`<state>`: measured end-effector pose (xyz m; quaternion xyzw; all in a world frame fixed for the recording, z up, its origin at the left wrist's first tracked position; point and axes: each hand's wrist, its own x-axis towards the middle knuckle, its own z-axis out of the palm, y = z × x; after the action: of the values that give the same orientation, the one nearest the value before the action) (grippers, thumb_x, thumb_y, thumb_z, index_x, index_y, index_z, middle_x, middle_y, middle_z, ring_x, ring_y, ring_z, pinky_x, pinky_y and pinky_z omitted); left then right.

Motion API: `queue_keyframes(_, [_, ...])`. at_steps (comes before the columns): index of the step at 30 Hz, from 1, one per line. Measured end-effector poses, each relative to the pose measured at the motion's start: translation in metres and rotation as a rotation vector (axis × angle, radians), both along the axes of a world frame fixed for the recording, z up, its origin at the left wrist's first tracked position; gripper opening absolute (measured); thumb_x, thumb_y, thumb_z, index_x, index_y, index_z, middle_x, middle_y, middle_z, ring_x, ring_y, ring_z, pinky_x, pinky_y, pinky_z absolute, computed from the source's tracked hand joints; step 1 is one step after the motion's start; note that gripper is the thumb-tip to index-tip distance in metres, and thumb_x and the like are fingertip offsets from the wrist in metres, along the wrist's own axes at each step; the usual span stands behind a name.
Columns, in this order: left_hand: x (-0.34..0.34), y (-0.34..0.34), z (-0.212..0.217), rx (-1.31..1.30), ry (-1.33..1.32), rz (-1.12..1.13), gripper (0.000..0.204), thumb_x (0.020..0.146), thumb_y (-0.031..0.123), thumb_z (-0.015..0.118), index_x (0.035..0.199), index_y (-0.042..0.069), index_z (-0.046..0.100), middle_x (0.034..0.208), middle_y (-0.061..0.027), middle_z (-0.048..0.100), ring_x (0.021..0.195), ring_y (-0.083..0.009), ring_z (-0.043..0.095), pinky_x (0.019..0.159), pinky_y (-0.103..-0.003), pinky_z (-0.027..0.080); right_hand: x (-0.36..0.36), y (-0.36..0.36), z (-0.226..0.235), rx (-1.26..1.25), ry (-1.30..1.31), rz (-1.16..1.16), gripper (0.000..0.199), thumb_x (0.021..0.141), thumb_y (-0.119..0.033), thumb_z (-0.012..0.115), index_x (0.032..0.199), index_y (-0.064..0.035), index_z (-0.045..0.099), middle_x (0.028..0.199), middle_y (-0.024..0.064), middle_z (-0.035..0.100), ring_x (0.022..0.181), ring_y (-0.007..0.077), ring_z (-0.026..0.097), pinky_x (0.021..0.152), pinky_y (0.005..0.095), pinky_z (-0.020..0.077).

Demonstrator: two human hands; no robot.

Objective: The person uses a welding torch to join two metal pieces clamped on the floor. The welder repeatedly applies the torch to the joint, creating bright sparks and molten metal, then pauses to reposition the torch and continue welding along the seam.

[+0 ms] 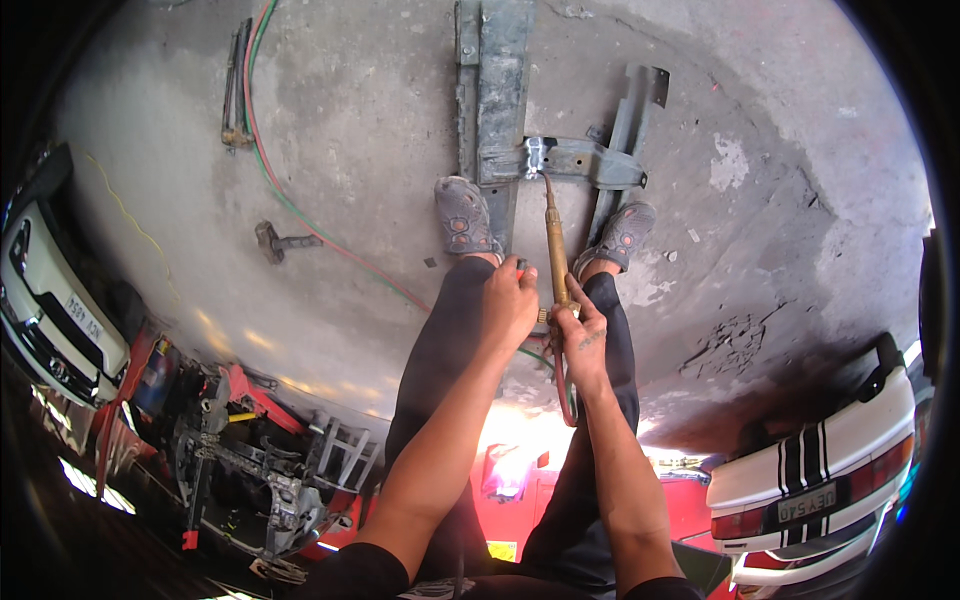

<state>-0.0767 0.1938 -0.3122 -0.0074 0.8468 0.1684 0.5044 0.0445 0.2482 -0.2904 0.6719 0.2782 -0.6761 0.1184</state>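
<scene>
My right hand (582,335) is wrapped round the lower body of a brass gas torch (557,240). Its bent tip points away from me, close to a bare shiny patch on a grey metal cross-piece (570,160). No flame shows at the tip. That cross-piece joins a long, wide metal beam (502,70) to a shorter rail (630,115), all lying on the floor. Just left of the torch, my left hand (510,308) is closed on a small red thing with a dark end (520,267), mostly hidden by my fingers. My feet stand either side of the torch.
Red and green hoses (300,215) curve across the floor from the torch. A hammer (285,242) and a long folded metal piece (238,85) lie at left. Behind me are car parts (250,460); a white car (60,300) stands left, a striped white one (815,470) right.
</scene>
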Motion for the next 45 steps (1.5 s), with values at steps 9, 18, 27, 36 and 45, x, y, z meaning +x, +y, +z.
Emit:
queue_keyframes(9, [-0.015, 0.004, -0.004, -0.016, -0.062, -0.009, 0.038, 0.099, 0.019, 0.063, 0.125, -0.008, 0.062, 0.111, -0.0309, 0.069, 0.111, -0.0469, 0.065, 0.096, -0.051, 0.049, 0.000, -0.001, -0.006, 0.032, 0.010, 0.024, 0.063, 0.094, -0.009, 0.059, 0.154, 0.0041, 0.045, 0.076, 0.0059, 0.064, 0.053, 0.0120, 0.057, 0.048, 0.0274, 0.0499])
queue_keyframes(18, [-0.016, -0.006, -0.014, 0.006, -0.017, 0.033, 0.033, 0.099, 0.017, 0.062, 0.120, -0.008, 0.063, 0.104, -0.0320, 0.069, 0.103, -0.0496, 0.065, 0.089, -0.053, 0.050, -0.002, -0.006, -0.007, 0.038, 0.023, 0.006, 0.063, 0.094, -0.010, 0.059, 0.153, 0.0060, 0.045, 0.076, 0.0058, 0.063, 0.052, 0.0118, 0.056, 0.048, 0.0277, 0.0510])
queue_keyframes(27, [0.000, -0.005, -0.011, 0.068, 0.043, 0.213, 0.028, 0.099, 0.016, 0.062, 0.113, -0.007, 0.064, 0.096, -0.0296, 0.070, 0.094, -0.0483, 0.067, 0.082, -0.053, 0.050, 0.008, -0.005, -0.012, 0.036, 0.052, 0.019, 0.063, 0.094, -0.010, 0.059, 0.154, 0.0049, 0.044, 0.076, 0.0062, 0.063, 0.050, 0.0139, 0.059, 0.046, 0.0282, 0.0509])
queue_keyframes(36, [0.007, 0.002, -0.014, 0.086, 0.100, 0.368, 0.021, 0.100, 0.015, 0.061, 0.106, -0.006, 0.064, 0.084, -0.0171, 0.072, 0.078, -0.0314, 0.069, 0.074, -0.043, 0.052, 0.009, 0.018, -0.010, -0.032, 0.086, 0.031, 0.064, 0.094, -0.008, 0.059, 0.155, 0.0028, 0.044, 0.076, 0.0059, 0.063, 0.049, 0.0140, 0.058, 0.045, 0.0292, 0.0507])
queue_keyframes(45, [0.019, -0.004, 0.023, 0.123, 0.123, 0.319, 0.020, 0.101, 0.015, 0.060, 0.104, -0.004, 0.064, 0.086, -0.0196, 0.073, 0.084, -0.0357, 0.072, 0.079, -0.045, 0.052, 0.019, 0.039, -0.017, -0.037, 0.092, 0.076, 0.064, 0.092, -0.007, 0.060, 0.154, 0.0017, 0.046, 0.077, 0.0085, 0.065, 0.050, 0.0158, 0.060, 0.045, 0.0312, 0.0511])
